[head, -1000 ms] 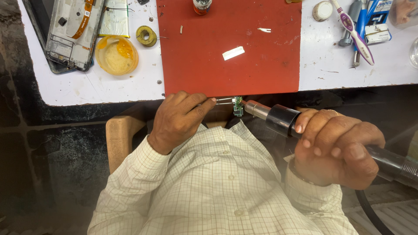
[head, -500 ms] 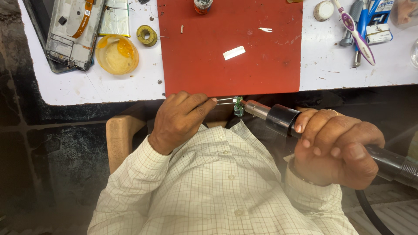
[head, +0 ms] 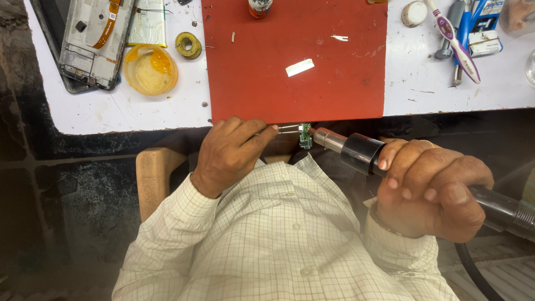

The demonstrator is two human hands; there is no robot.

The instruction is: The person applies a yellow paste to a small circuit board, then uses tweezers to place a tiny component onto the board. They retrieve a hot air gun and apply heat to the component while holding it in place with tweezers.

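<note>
My left hand (head: pixel 231 153) grips thin metal tweezers (head: pixel 287 129) just below the table's front edge. The tweezers pinch a small green circuit board (head: pixel 305 135). My right hand (head: pixel 432 187) wraps around the black handle of a hot-air tool (head: pixel 362 151). Its metal nozzle (head: pixel 326 139) points left and almost touches the little board. Both hands hover over my lap, in front of a red work mat (head: pixel 295 61).
On the white table (head: pixel 446 89) lie an opened phone (head: pixel 92 42), a yellow dish (head: pixel 149 68), a solder spool (head: pixel 188 44), a small white strip (head: pixel 299 67), a toothbrush (head: pixel 454 39), a round cap (head: pixel 413 13) and a small bottle (head: pixel 259 8). A wooden chair arm (head: pixel 151 175) is at my left.
</note>
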